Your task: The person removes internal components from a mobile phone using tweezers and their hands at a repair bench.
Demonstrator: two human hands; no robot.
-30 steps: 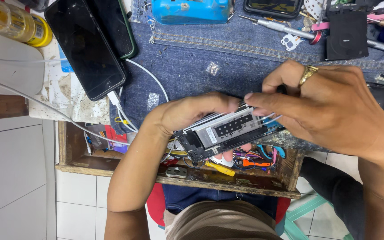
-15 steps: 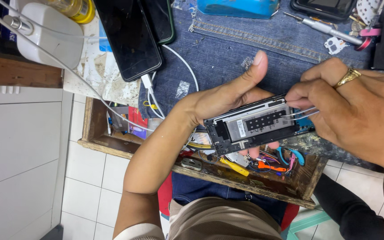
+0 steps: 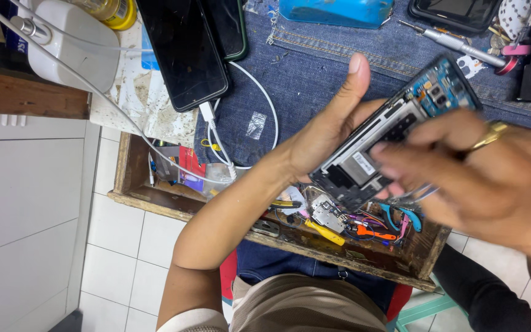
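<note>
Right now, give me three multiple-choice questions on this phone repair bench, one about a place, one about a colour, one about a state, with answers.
1. Where is the opened phone frame?
A. In the wooden drawer
B. Held in both hands above the denim cloth
C. On the floor tiles

2. What colour is the charging cable plugged into the dark phone?
A. White
B. Red
C. Black

3. How does the left hand's thumb stand?
A. Curled under the frame
B. Stretched up and clear of the frame
C. Hidden by the right hand

Answers: 1 B, the left hand cradles the frame and the right hand grips it over the denim cloth. 2 A, a white loop runs from the phone's lower end. 3 B, the thumb points up, touching nothing.
</note>
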